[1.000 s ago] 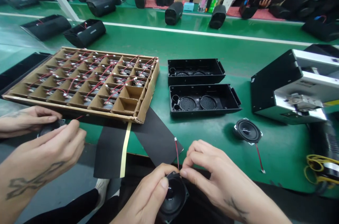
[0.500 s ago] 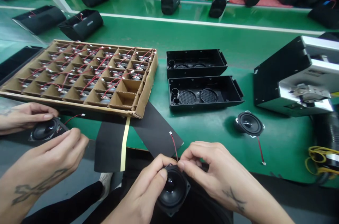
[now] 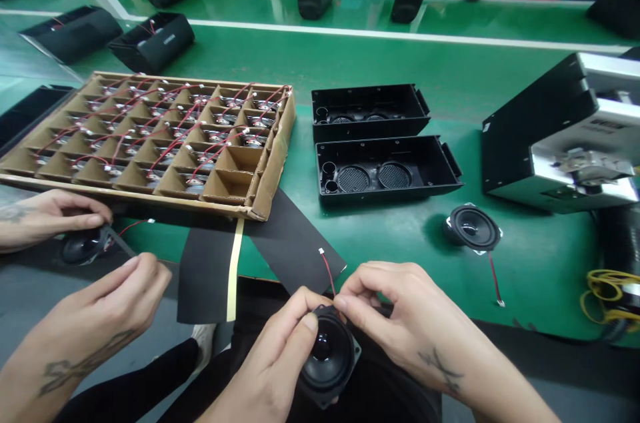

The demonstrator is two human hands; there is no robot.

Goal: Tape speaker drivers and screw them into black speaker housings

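A black round speaker driver with a squarish frame is in my left hand, thumb on its rim and fingers behind. My right hand is closed in a pinch at the driver's upper right edge; what lies between the fingertips is hidden. Just behind those fingertips, a thin red-and-black wire with a white plug rises from the driver. Another speaker driver lies face up on the green table, to the right of my hands, its wire toward the table's near edge.
A cardboard tray of wired drivers stands left. Two open black speaker housings sit mid-table, a metal-and-black machine right. Black sheets overhang the edge. At left, a co-worker's hands hold another driver and a dark strip.
My hands keep nearly the same hold, with the driver slightly turned. The co-worker's nearer hand has drawn away from their driver, stretching a dark strip. The camera view has shifted slightly.
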